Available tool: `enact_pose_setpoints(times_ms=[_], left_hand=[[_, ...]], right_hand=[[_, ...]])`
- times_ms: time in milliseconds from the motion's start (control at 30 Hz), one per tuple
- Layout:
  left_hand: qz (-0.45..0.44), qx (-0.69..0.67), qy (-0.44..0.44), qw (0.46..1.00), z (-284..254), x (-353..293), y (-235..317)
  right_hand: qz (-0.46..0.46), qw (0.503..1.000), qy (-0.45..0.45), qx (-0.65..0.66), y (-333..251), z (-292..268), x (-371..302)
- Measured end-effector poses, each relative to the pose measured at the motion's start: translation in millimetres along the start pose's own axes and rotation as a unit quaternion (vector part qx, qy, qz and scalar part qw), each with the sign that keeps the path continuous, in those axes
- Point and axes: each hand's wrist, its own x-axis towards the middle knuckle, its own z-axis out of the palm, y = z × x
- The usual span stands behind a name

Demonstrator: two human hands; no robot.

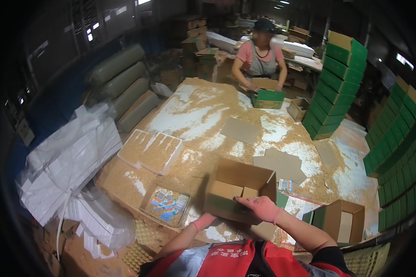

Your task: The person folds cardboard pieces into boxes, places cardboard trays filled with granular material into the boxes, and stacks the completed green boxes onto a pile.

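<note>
An open cardboard box (235, 207), brown inside, is tilted above the near part of the table in front of me. My right hand (262, 208), in a pink glove, grips its near edge, fingers reaching over the rim. My left hand (204, 221), also gloved in pink, holds the box low at its near left side; its fingertips are hidden behind the cardboard. Left of the box stands a shallow tray (145, 208) with colourful printed packets or cards inside. Another open box (342, 221), with a green outer side, is near my right forearm.
Sawdust-like brown bits cover much of the white table (185, 115). Flat cardboard sheets (282, 164) lie beyond my box. Green boxes (333, 87) are stacked tall at right. Across the table a co-worker (261, 55) handles a green box (268, 98). Plastic-wrapped white bundles (71, 161) stand left.
</note>
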Motion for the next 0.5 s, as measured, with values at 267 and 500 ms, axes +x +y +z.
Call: enact_pose_setpoints(times_ms=[267,500], left_hand=[[0.002,0.126,0.200,0.972,-36,16,83],[0.025,0.082,0.223,0.971,-6,43,53]], right_hand=[[-0.148,0.977,-0.154,-0.011,-26,0,71],[0.182,0.843,0.024,0.505,-3,131,406]])
